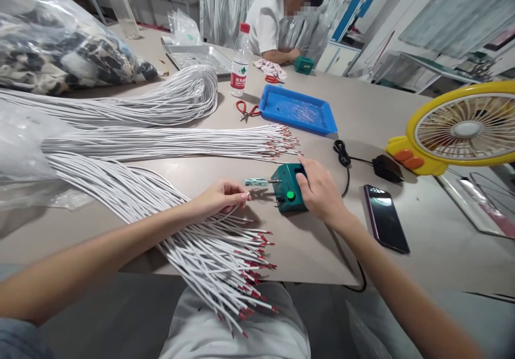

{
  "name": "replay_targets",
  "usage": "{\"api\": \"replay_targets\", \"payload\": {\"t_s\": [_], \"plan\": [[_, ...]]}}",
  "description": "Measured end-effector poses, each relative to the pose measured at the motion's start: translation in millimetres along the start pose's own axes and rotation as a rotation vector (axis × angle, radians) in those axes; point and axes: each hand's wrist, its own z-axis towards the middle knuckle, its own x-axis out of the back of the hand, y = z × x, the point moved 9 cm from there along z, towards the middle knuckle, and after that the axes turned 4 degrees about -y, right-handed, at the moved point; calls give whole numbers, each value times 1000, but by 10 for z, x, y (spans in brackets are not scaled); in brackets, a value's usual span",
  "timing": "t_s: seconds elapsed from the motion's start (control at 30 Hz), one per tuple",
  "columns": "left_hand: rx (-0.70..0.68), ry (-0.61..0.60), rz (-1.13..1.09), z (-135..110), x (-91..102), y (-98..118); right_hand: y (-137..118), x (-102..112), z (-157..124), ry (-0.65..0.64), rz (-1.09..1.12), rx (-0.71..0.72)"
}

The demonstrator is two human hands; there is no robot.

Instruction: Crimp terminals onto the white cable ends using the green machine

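My left hand (227,195) is closed in a pinch on the end of a white cable (230,212), just left of a small green box-shaped machine (287,204). This machine has a round bright green button on its front and a thin metal spindle (257,182) pointing left toward my fingers. Over the machine's right side lies my right hand (319,192), gripping it with the thumb on top; some fingertips are hidden. Below my left forearm a loose bundle of white cables (209,251) with red ends hangs past the table edge. Another cable bundle (181,143) lies straight behind it.
Farther back are a coiled cable bundle (193,93), a water bottle (240,64), red-handled cutters (247,110) and a blue tray (298,109). On the right stand a yellow fan (466,128) and a phone (385,219). A co-worker (265,23) sits across the table.
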Motion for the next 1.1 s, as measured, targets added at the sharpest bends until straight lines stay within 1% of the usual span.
{"api": "replay_targets", "payload": {"t_s": [0.1,0.17,0.23,0.27,0.33,0.4,0.43,0.5,0.53,0.6,0.63,0.7,0.8,0.9,1.1], "plan": [[-33,-9,-12,6,2,24,135,-6,53,-16,-8,40],[-37,-19,-18,13,5,17,220,26,100,-30,-14,72],[-34,0,-20,19,33,1,241,86,121,-15,-35,104],[-32,14,-15,21,49,-5,202,130,111,21,-44,122],[-27,39,10,22,72,-9,14,227,31,167,-30,157],[-25,55,35,19,82,-1,-265,263,-113,345,126,189],[-29,62,41,16,86,9,-402,187,-159,357,246,190],[-46,72,40,11,92,35,-654,-55,-195,302,493,180],[-52,74,37,9,94,45,-729,-173,-198,281,585,145],[-57,73,30,7,95,55,-820,-350,-194,248,687,102],[-55,69,28,7,93,53,-841,-394,-195,245,708,102],[-47,52,37,9,81,43,-859,-404,-210,260,712,141],[-25,43,49,11,71,19,-860,-357,-239,284,678,194],[-4,62,22,12,78,9,-866,-348,-240,276,667,202],[50,74,4,5,63,20,-867,-369,-207,266,718,208]]}}
